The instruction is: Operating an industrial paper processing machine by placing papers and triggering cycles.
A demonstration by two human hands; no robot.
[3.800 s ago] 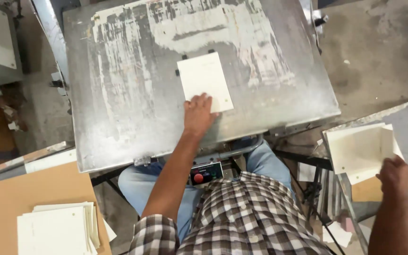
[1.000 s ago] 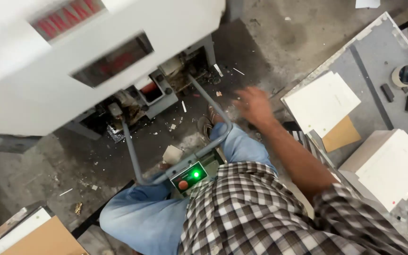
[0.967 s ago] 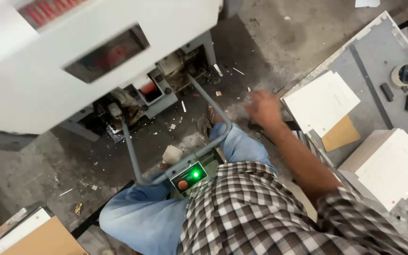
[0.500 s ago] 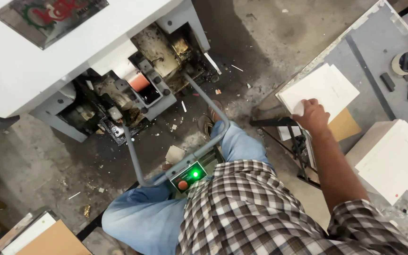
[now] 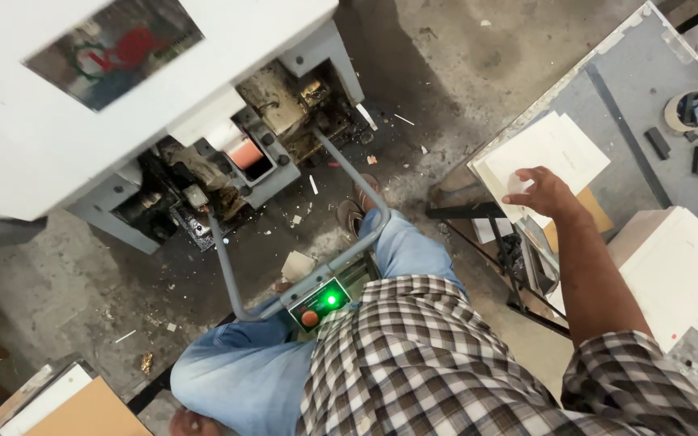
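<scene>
Right hand down on the white card stack beside the press

The big white press (image 5: 82, 89) fills the upper left, its bar with a green-lit control box (image 5: 321, 300) across the person's lap. On the grey worktop (image 5: 607, 89) to the right lies the stack of white cards (image 5: 555, 153). The right hand (image 5: 539, 190), in mid-air a second ago, now rests on the stack's near edge, fingers (image 5: 515, 179) curled onto the top card; a firm grip cannot be told. The left hand is out of view.

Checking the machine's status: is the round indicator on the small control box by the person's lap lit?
Lit: the indicator glows bright green.
</scene>
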